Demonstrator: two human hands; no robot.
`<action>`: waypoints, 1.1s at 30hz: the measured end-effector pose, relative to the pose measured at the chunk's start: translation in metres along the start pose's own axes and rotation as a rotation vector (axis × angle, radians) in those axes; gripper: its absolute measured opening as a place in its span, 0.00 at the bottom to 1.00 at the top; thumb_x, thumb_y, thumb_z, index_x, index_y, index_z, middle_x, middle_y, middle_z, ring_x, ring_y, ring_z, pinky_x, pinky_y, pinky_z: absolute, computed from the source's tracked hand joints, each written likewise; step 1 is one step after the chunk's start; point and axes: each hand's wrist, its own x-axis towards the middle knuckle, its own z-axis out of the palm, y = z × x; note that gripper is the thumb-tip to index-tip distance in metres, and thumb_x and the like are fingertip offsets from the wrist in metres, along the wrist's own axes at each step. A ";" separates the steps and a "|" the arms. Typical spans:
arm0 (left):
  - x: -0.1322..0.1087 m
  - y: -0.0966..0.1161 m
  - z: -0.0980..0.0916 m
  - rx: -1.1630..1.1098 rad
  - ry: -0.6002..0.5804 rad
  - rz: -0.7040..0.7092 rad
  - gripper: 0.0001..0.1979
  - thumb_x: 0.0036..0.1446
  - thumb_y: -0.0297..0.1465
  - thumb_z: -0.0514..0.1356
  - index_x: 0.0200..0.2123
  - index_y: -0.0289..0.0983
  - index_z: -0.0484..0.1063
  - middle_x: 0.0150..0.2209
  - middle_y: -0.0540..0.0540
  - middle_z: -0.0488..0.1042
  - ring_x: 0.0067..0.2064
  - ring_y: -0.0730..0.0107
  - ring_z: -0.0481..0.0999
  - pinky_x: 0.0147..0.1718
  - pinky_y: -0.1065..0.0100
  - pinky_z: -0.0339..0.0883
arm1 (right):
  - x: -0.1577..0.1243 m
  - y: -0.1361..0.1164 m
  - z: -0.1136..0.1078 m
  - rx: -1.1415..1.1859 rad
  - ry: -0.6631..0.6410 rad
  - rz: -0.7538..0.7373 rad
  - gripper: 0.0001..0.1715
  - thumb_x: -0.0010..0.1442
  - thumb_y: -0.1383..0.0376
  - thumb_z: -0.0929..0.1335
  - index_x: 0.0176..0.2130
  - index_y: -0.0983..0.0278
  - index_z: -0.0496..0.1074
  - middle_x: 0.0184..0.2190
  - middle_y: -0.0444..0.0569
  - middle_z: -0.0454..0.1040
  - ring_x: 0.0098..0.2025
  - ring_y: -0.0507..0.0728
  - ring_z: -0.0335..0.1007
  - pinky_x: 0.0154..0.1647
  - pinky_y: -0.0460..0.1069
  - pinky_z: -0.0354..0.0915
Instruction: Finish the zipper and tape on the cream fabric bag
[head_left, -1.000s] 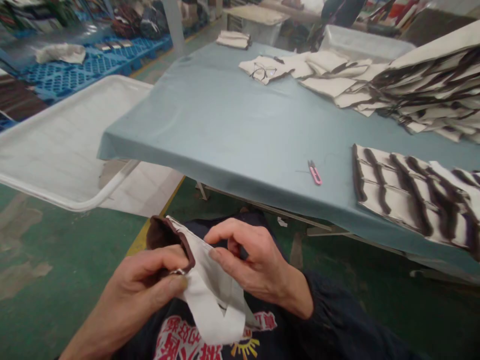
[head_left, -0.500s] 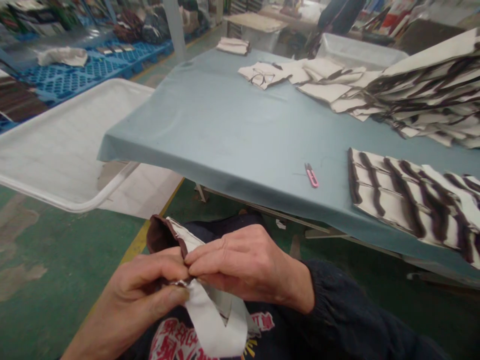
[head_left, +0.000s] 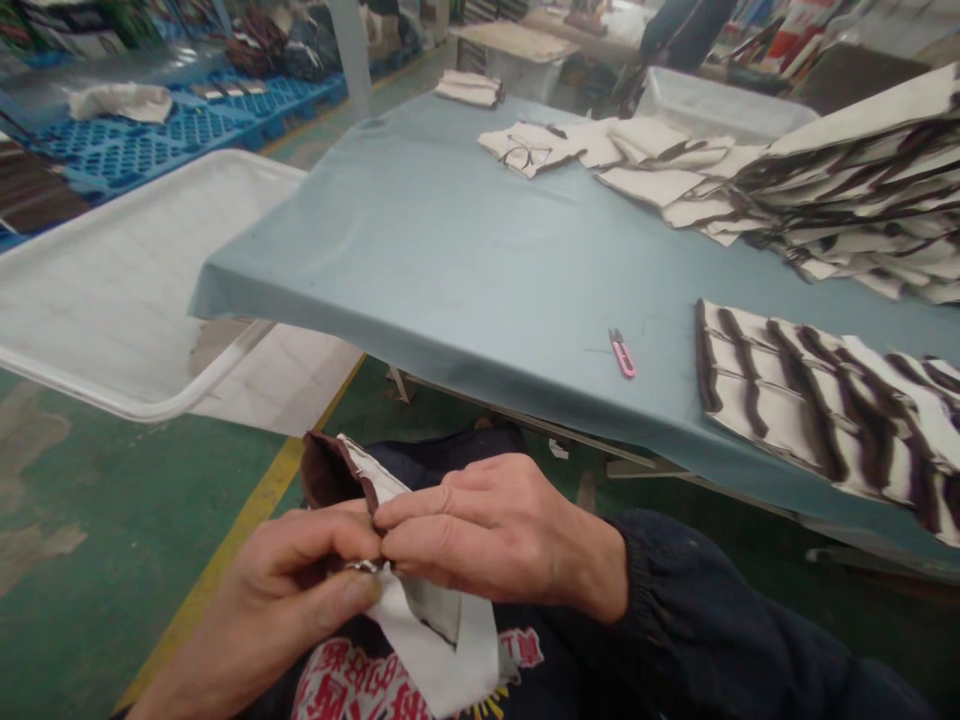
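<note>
Over my lap, both hands pinch a sewn fabric piece [head_left: 442,650] with a white backing and a dark brown side. My left hand [head_left: 300,570] holds its edge between thumb and forefinger, near a small pale, uneven bit at the seam. Close against it, my right hand [head_left: 502,535] is closed on the same piece, fingertips touching the left ones. The brown part of the fabric curls open beyond my fingers, and a white flap hangs below them. My fingers hide the exact spot being gripped.
On the blue-covered table [head_left: 420,240] lie pink thread snips [head_left: 621,353], eyeglasses [head_left: 526,152] and rows of white-and-brown fabric pieces [head_left: 787,400]. A larger fabric pile [head_left: 862,190] is at the right. A white plastic tub [head_left: 150,400] stands left of the table, with blue pallets [head_left: 105,150] behind.
Both hands stay pinched on the fabric piece with almost no movement. The white flap below my fingers has shifted slightly.
</note>
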 end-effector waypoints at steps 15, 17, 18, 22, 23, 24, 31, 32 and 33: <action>-0.001 -0.012 0.003 -0.038 0.030 -0.008 0.19 0.65 0.41 0.82 0.25 0.40 0.87 0.23 0.48 0.83 0.23 0.68 0.81 0.24 0.76 0.76 | -0.001 -0.007 0.000 0.013 0.116 0.081 0.14 0.88 0.66 0.68 0.50 0.62 0.84 0.48 0.44 0.94 0.42 0.49 0.90 0.40 0.43 0.80; 0.000 -0.005 0.007 0.036 0.053 0.036 0.15 0.66 0.37 0.79 0.27 0.42 0.87 0.25 0.49 0.84 0.25 0.67 0.83 0.26 0.76 0.78 | -0.004 -0.017 0.002 0.032 0.209 0.170 0.12 0.86 0.66 0.69 0.48 0.62 0.82 0.43 0.46 0.92 0.37 0.50 0.88 0.40 0.44 0.81; 0.001 -0.002 0.008 0.074 0.063 0.065 0.13 0.67 0.35 0.77 0.28 0.42 0.88 0.26 0.50 0.84 0.26 0.68 0.84 0.27 0.77 0.78 | -0.006 -0.022 0.004 0.051 0.239 0.220 0.11 0.85 0.66 0.69 0.48 0.62 0.81 0.41 0.46 0.90 0.36 0.51 0.87 0.40 0.44 0.81; 0.003 0.005 0.012 0.211 0.078 0.185 0.11 0.68 0.27 0.71 0.32 0.45 0.88 0.28 0.54 0.85 0.27 0.71 0.84 0.30 0.80 0.77 | -0.008 -0.039 0.008 0.159 0.297 0.374 0.11 0.80 0.60 0.72 0.46 0.64 0.80 0.33 0.45 0.85 0.30 0.51 0.81 0.32 0.45 0.75; 0.003 0.006 0.013 0.231 0.083 0.212 0.11 0.67 0.26 0.70 0.32 0.45 0.87 0.28 0.55 0.85 0.27 0.72 0.85 0.31 0.80 0.78 | -0.007 -0.041 0.008 0.183 0.315 0.403 0.10 0.78 0.60 0.74 0.45 0.64 0.79 0.32 0.44 0.85 0.29 0.50 0.79 0.31 0.45 0.73; 0.004 0.007 0.013 0.244 0.085 0.233 0.11 0.67 0.25 0.69 0.33 0.45 0.87 0.28 0.55 0.85 0.27 0.72 0.85 0.31 0.81 0.78 | -0.007 -0.044 0.008 0.202 0.328 0.438 0.07 0.76 0.63 0.76 0.43 0.64 0.79 0.31 0.43 0.84 0.28 0.49 0.77 0.30 0.44 0.72; 0.004 0.004 0.021 0.255 0.101 0.208 0.11 0.64 0.23 0.69 0.31 0.43 0.85 0.26 0.53 0.83 0.25 0.71 0.84 0.28 0.80 0.76 | -0.007 -0.043 0.006 0.290 0.259 0.557 0.08 0.70 0.73 0.73 0.39 0.62 0.76 0.31 0.40 0.81 0.27 0.48 0.73 0.28 0.42 0.67; 0.003 0.003 0.022 0.258 0.117 0.198 0.11 0.64 0.24 0.69 0.30 0.43 0.85 0.26 0.53 0.83 0.25 0.70 0.84 0.27 0.79 0.75 | -0.009 -0.041 0.008 0.235 0.260 0.501 0.08 0.72 0.73 0.72 0.40 0.61 0.76 0.30 0.41 0.81 0.27 0.49 0.74 0.28 0.43 0.67; 0.003 0.002 0.023 0.265 0.130 0.183 0.10 0.63 0.25 0.69 0.30 0.43 0.85 0.25 0.53 0.83 0.24 0.70 0.83 0.26 0.79 0.75 | -0.011 -0.039 0.010 0.156 0.264 0.432 0.08 0.74 0.73 0.71 0.41 0.61 0.75 0.31 0.42 0.81 0.28 0.50 0.76 0.29 0.44 0.69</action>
